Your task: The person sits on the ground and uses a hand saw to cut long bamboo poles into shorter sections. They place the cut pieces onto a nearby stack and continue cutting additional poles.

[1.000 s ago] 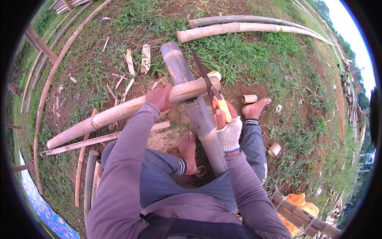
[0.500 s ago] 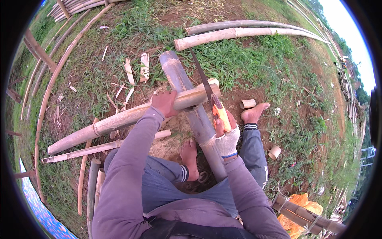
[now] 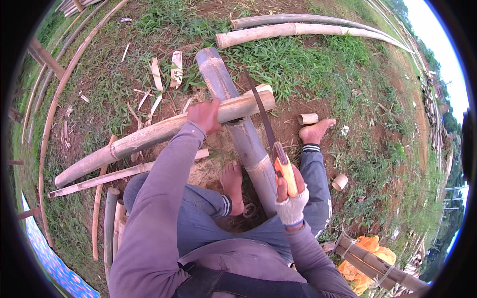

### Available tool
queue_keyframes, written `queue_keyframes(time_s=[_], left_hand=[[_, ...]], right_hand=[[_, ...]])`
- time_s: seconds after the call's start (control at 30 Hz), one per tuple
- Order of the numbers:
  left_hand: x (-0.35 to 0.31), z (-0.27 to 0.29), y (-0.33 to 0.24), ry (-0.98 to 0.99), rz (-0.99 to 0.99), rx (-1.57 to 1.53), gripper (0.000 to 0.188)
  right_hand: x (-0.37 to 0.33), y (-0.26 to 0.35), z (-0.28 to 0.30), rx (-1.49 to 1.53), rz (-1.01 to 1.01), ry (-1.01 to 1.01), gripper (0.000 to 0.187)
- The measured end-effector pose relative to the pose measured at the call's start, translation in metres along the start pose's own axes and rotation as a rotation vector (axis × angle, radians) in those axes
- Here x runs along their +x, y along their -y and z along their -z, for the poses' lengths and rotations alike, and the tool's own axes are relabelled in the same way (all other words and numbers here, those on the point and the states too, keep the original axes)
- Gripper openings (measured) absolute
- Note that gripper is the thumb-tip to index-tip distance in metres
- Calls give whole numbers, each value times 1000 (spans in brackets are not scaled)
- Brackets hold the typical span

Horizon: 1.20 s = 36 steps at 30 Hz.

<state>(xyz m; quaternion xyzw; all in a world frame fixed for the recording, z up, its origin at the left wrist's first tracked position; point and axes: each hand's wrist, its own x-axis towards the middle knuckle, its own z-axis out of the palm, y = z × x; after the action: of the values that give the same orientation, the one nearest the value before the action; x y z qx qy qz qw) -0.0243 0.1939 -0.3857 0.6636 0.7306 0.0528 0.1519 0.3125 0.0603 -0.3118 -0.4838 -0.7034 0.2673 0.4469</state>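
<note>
At five o'clock, the right hand (image 3: 290,201) is clenching the saw (image 3: 271,144), its blade crossing the pole (image 3: 159,134) near its one-o'clock end. The left hand (image 3: 204,116) is pressing that pole onto the log (image 3: 238,124). Long, straight strokes would likely be cutting cleanest.
</note>
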Motion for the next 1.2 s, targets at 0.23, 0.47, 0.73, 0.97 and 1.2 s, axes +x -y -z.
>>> queue_keyframes(time_s=[0.23,0.47,0.73,0.97,1.2], left_hand=[[10,15,-4,98,-21,-11,76],[3,13,-6,33,14,15,65],[10,20,3,68,6,14,74],[7,4,4,58,18,11,75],[4,10,7,46,-5,7,73]], right_hand=[[33,11,-5,-73,-39,-9,42],[-21,9,25,113,-218,36,43],[32,-6,-20,16,-48,-21,42],[-47,12,38,64,-199,1,48],[67,-4,-33,-60,50,4,39]])
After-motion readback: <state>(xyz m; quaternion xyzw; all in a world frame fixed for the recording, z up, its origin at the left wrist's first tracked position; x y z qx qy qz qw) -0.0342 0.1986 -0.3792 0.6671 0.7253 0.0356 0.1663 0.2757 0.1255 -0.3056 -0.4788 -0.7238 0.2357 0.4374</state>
